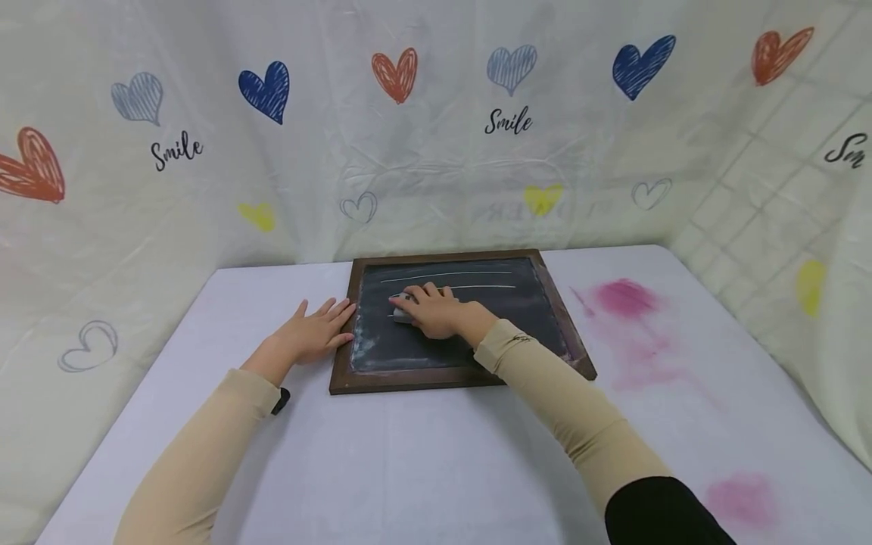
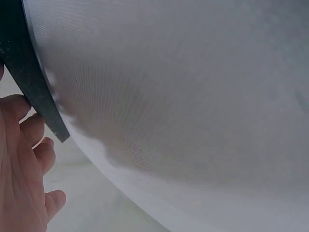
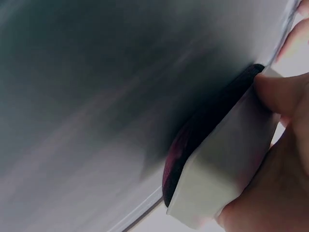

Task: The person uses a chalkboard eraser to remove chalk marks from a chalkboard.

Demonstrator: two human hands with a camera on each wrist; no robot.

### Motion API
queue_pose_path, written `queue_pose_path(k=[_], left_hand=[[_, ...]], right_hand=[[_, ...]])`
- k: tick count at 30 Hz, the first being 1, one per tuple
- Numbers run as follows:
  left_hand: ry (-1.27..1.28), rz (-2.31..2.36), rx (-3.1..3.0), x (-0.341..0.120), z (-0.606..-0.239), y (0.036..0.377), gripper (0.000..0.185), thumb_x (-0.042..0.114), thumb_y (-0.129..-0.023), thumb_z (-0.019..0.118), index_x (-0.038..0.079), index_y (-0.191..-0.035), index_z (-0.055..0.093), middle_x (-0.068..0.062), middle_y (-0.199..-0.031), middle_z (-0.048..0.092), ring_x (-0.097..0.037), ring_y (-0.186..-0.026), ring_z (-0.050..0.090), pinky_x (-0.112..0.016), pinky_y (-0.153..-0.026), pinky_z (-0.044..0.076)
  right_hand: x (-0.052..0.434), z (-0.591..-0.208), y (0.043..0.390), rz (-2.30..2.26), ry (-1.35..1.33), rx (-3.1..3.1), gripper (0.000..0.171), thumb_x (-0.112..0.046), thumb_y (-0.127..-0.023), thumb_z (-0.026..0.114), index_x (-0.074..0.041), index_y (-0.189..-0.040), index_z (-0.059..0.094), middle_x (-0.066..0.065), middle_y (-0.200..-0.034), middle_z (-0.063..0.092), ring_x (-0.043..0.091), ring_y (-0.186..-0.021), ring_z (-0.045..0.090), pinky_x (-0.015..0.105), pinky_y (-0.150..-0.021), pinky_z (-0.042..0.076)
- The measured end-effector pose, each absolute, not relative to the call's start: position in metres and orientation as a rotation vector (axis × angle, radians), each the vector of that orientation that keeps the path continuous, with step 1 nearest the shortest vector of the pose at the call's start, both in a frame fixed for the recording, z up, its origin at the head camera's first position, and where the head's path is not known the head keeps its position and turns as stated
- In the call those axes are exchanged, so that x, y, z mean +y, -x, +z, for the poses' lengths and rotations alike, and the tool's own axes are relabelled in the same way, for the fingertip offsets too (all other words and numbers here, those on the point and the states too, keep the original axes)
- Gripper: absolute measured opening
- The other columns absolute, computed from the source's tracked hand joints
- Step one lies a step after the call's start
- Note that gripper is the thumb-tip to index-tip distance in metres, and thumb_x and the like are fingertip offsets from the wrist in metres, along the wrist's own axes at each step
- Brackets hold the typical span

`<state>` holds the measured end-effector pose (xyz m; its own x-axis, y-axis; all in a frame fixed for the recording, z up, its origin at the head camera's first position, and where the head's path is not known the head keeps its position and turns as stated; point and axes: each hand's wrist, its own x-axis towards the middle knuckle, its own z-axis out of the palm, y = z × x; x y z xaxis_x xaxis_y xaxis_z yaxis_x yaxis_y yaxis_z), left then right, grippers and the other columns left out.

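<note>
A small chalkboard (image 1: pixel 450 344) in a brown wooden frame lies flat on the table, with white chalk lines (image 1: pixel 477 287) across its upper half. My right hand (image 1: pixel 436 312) grips a chalkboard eraser (image 3: pixel 222 154), its pale body between thumb and fingers and its dark felt side against the board. In the head view the eraser sits left of the board's middle, partly covered by the hand, at the left end of a chalk line. With fingers spread, my left hand (image 1: pixel 316 333) rests at the frame's left edge, fingertips touching the wood (image 2: pixel 34 72).
A white cloth covers the table (image 1: pixel 409 462), with pink stains (image 1: pixel 627 297) to the right of the board. Behind and at both sides hangs a pale curtain (image 1: pixel 436 151) printed with hearts and the word Smile.
</note>
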<state>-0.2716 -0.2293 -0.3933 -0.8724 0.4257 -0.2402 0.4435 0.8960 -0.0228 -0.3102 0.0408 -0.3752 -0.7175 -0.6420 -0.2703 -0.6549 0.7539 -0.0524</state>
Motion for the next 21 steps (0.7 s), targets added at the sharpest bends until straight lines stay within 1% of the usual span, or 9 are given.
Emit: queue_pose_path(k=[5, 10, 21], left_hand=[[-0.657, -0.119, 2.839, -0.230, -0.392, 0.270, 0.068, 0.045, -0.111, 0.037, 0.006, -0.164, 0.021, -0.016, -0.168, 0.022, -0.038, -0.154, 0.019, -0.070, -0.117, 0.008], [-0.670, -0.122, 2.849, -0.229, -0.392, 0.269, 0.068, 0.045, -0.111, 0.038, 0.006, -0.164, 0.022, -0.016, -0.168, 0.023, -0.038, -0.153, 0.021, -0.071, -0.117, 0.010], [-0.672, -0.129, 2.858, -0.230, -0.394, 0.269, 0.068, 0.045, -0.111, 0.038, 0.006, -0.164, 0.023, -0.015, -0.168, 0.024, -0.038, -0.153, 0.021, -0.071, -0.117, 0.011]], right_hand=[[0.012, -0.375, 0.300, 0.108, 1.020, 2.721, 0.060, -0.028, -0.112, 0.041, -0.030, -0.167, 0.016, 0.007, -0.169, 0.017, 0.032, -0.151, 0.021, 0.057, -0.118, 0.023], [-0.006, -0.376, 0.292, 0.130, 1.038, 2.730, 0.060, -0.029, -0.112, 0.040, -0.031, -0.167, 0.016, 0.007, -0.169, 0.017, 0.031, -0.152, 0.020, 0.057, -0.119, 0.023], [-0.010, -0.376, 0.288, 0.142, 1.015, 2.736, 0.059, -0.029, -0.113, 0.038, -0.031, -0.167, 0.014, 0.006, -0.169, 0.016, 0.030, -0.153, 0.019, 0.055, -0.119, 0.024]])
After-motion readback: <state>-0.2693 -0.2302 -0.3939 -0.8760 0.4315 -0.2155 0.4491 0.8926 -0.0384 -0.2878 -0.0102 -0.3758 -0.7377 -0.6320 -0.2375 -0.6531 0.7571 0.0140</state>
